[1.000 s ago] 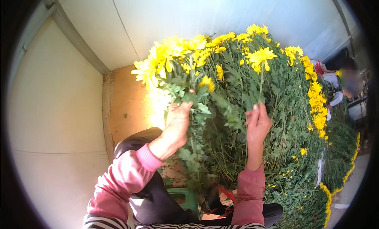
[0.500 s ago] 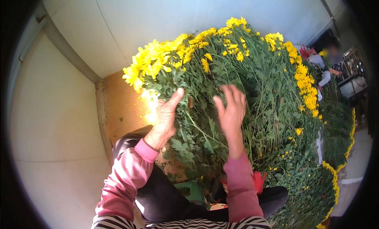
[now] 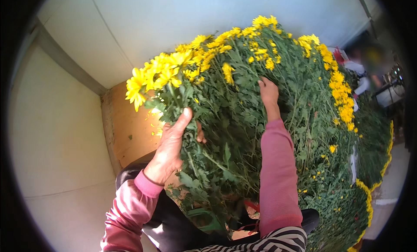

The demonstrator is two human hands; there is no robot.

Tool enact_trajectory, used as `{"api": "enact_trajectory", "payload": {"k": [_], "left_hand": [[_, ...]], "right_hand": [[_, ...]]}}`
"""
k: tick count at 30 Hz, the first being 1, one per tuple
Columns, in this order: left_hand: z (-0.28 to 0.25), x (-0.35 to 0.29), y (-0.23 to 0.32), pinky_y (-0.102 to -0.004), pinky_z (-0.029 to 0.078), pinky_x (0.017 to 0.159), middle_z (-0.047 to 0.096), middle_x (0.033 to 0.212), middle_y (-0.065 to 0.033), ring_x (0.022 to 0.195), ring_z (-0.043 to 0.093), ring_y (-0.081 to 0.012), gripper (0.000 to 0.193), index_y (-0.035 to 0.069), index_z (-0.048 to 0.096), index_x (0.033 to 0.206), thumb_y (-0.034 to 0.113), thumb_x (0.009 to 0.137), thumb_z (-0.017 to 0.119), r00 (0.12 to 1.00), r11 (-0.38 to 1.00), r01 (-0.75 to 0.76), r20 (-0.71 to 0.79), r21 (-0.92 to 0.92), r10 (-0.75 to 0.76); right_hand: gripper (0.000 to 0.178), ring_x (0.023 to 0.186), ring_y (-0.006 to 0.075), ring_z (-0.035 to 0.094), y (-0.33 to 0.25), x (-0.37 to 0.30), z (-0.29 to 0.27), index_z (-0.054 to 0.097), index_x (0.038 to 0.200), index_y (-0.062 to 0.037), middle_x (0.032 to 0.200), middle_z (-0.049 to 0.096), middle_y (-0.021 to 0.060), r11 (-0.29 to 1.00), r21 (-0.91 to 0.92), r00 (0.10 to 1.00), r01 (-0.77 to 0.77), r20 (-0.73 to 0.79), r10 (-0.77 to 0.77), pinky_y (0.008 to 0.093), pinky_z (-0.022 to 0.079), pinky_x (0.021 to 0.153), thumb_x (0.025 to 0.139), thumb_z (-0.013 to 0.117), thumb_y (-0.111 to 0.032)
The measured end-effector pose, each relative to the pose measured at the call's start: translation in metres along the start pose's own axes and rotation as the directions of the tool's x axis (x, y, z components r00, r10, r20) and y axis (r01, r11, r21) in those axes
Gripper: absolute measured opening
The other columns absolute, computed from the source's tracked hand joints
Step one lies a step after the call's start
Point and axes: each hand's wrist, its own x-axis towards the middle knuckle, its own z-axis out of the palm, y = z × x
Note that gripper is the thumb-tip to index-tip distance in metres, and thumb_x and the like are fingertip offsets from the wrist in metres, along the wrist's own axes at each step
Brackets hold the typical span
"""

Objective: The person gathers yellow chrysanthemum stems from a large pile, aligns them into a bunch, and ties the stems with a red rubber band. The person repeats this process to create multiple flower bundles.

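Watching remotely, I see a pale wall panel (image 3: 58,134) at far left, then the left hand (image 3: 167,147) closed around a leafy bunch of yellow flowers (image 3: 150,76), tilted leftward. Leaves partly block a green stool (image 3: 213,225) below. The right hand (image 3: 269,94) reaches into a heap of flowers (image 3: 306,108), fingers narrowed; whether they grip a stem, I cannot tell. Farther right lies a white strip (image 3: 353,165).

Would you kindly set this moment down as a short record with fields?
Left hand: closed around the stems of a bunch of yellow flowers
Right hand: among the leaves of the flower pile; whether it grips a stem is unclear
Pile: green stems and leaves, yellow blooms mostly along the edges
Behind: pale wall
Far right: another person, blurred
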Motion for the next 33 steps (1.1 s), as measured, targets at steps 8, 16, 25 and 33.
{"api": "enact_trajectory", "payload": {"k": [8, 16, 25, 33], "left_hand": [[0.001, 0.011, 0.002, -0.0361, 0.05, 0.061, 0.053, 0.068, -0.0061, 0.057, 0.053, -0.0183, 0.037, 0.008, 0.051, 0.096, 0.043, 0.089, 0.063, 1.0, 0.993, -0.014, 0.01, -0.119, 0.015], [0.02, 0.002, -0.018, -0.0357, 0.051, 0.069, 0.059, 0.084, -0.0049, 0.071, 0.056, -0.0166, 0.08, 0.009, 0.054, 0.104, 0.082, 0.077, 0.036, 0.986, 0.993, 0.043, 0.162, -0.11, -0.025], [0.009, -0.008, -0.016, -0.0314, 0.051, 0.074, 0.062, 0.086, -0.0023, 0.08, 0.06, -0.0133, 0.046, 0.012, 0.062, 0.105, 0.049, 0.079, 0.071, 0.99, 1.0, 0.024, 0.141, -0.019, -0.021], [-0.048, -0.016, 0.023, -0.0388, 0.057, 0.069, 0.062, 0.086, -0.0114, 0.079, 0.066, -0.023, 0.071, 0.004, 0.048, 0.12, 0.055, 0.076, 0.071, 0.986, 0.985, -0.166, -0.038, -0.045, 0.165]], "right_hand": [[0.021, 0.063, 0.0066, 0.048, -0.112, -0.147, -0.086, 0.065, 0.107, 0.0035, 0.079, 0.055, 0.0009, 0.802, 0.531, 0.906, 0.272, -0.422, -0.028, 0.0209, 0.043, 0.055, 0.088, 0.058, -0.001], [0.021, 0.072, 0.0132, 0.064, -0.16, -0.209, -0.092, 0.068, 0.104, -0.0043, 0.09, 0.065, 0.0094, 0.668, 0.291, 0.663, 0.685, -0.629, -0.405, 0.0196, 0.055, 0.052, 0.083, 0.066, -0.002], [0.035, 0.073, 0.0203, 0.062, -0.16, -0.248, -0.112, 0.067, 0.108, -0.0057, 0.087, 0.063, 0.0085, 0.704, 0.225, 0.728, 0.674, -0.361, -0.582, 0.0329, 0.051, 0.061, 0.074, 0.075, -0.008], [0.044, 0.084, 0.0348, 0.062, -0.094, -0.296, -0.097, 0.056, 0.118, 0.0007, 0.091, 0.063, 0.0218, 0.935, 0.256, 0.826, 0.245, 0.45, -0.34, 0.0411, 0.049, 0.076, 0.091, 0.058, -0.034]]}}
